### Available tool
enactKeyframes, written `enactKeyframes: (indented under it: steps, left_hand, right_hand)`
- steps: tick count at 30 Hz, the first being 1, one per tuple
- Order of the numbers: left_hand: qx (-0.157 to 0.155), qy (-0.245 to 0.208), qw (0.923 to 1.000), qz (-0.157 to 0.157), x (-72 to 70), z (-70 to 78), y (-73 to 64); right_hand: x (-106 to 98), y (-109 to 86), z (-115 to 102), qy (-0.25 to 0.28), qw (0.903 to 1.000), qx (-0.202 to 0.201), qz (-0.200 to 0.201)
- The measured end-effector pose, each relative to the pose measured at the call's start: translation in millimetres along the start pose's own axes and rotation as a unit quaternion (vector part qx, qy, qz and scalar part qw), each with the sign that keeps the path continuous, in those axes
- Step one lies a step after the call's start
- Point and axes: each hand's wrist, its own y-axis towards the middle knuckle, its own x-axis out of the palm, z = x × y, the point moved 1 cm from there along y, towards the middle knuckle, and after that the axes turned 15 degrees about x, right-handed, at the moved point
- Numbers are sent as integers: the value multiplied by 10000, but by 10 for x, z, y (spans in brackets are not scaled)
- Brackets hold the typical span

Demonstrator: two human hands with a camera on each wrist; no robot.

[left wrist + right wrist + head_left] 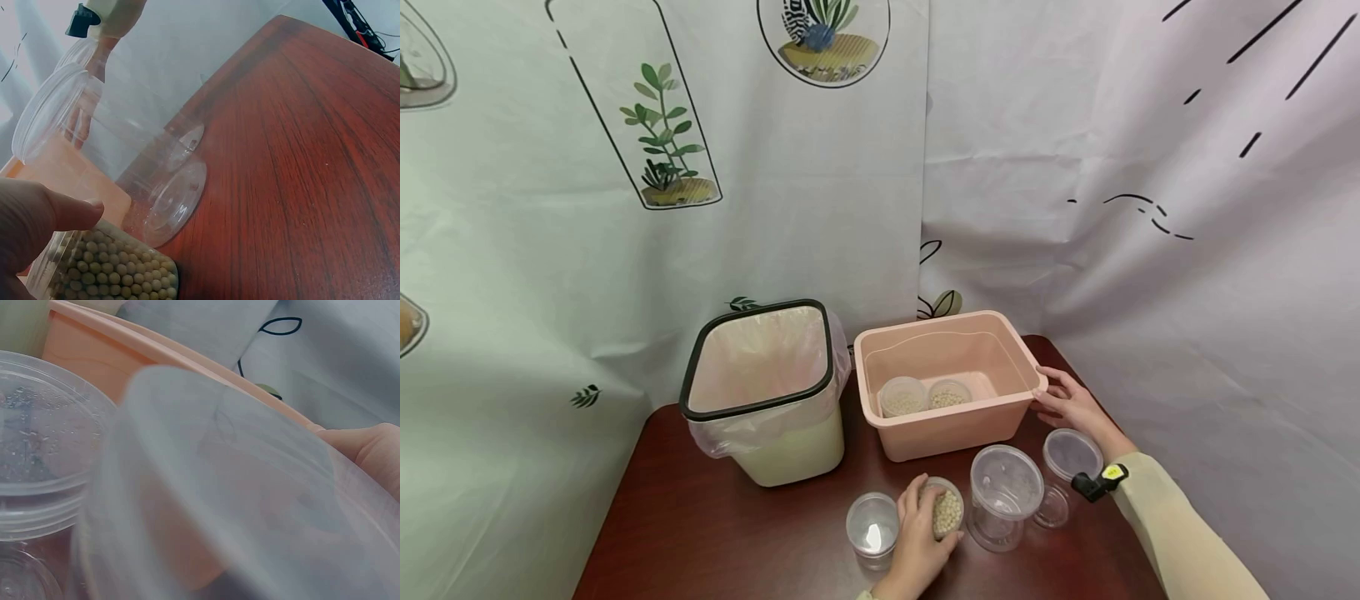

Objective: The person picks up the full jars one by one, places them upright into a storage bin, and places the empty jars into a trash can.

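My left hand (pixel 917 533) grips a clear plastic jar of pale round beans (pixel 948 512) low over the dark red table. In the left wrist view the thumb lies across the upper part of this bean jar (pixel 119 265). At the right end of a pink plastic bin (pixel 955 435), my right hand (pixel 1075 408) holds the rim corner; its thumb meets the rim in the right wrist view. Inside the bin stand two tubs of beans, a left tub (pixel 903 397) and a right tub (pixel 948 393).
An empty clear jar (pixel 872 525) stands left of my left hand. To its right are a larger clear jar (pixel 1006 487) and another clear jar (pixel 1072 455) under my right forearm. A lined trash can (pixel 793 450) with a black rim stands left of the bin. Behind hangs a printed curtain (pixel 820 192).
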Motion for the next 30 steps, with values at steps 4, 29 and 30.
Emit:
enactKeyframes:
  steps: [4,29,30]
  left_hand:
    - [56,5,9999,113,11,-7,3]
    - [209,338,9981,467,-82,112,159]
    - [258,346,9978,504,-93,120,169]
  right_hand:
    - [-15,4,12,-58,9999,-127,-12]
    - [-9,15,17,-77,10000,-34,51]
    - [-9,16,18,-75,9999,-21,64]
